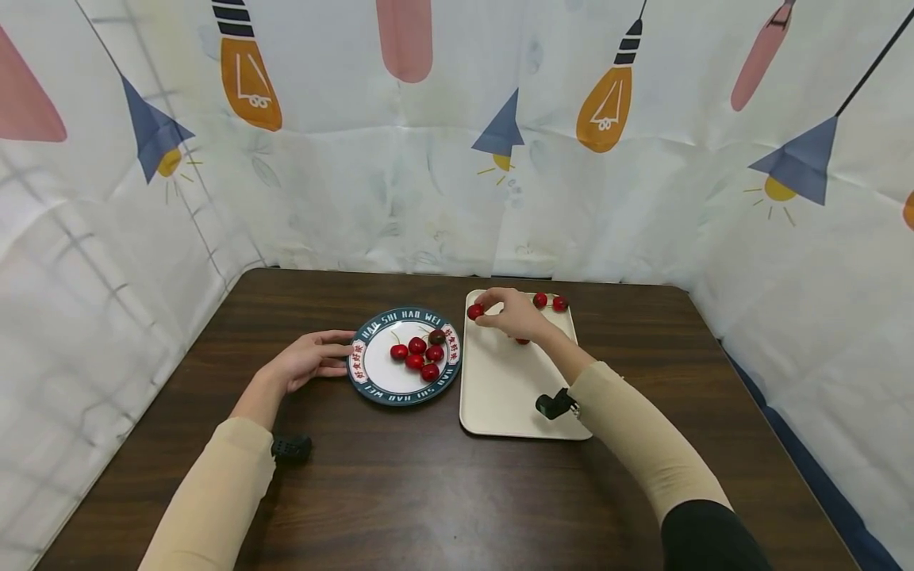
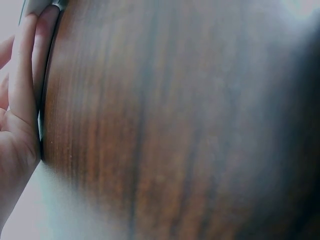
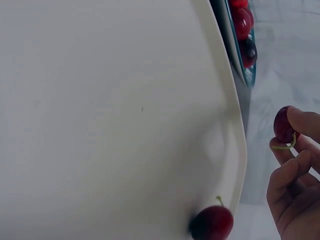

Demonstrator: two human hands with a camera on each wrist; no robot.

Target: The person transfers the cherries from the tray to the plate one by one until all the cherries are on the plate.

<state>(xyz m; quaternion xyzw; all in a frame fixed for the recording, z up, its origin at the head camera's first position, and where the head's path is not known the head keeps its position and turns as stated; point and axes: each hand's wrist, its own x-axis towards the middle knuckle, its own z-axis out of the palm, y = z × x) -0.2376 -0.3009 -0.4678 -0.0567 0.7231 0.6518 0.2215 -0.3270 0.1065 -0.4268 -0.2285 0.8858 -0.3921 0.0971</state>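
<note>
Head view has the right hand (image 1: 512, 314) pinching a cherry (image 1: 474, 312) above the far-left corner of the tray (image 1: 500, 388), mid-transfer I'd say, needing a short leftward carry to the plate (image 1: 373, 373), steadied by the flat-fingered left hand (image 1: 310, 361).

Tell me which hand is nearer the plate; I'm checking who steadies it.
Left. The left hand rests on the table with its fingers against the plate rim. The right hand is apart from it, over the tray, pinching a cherry.
</note>
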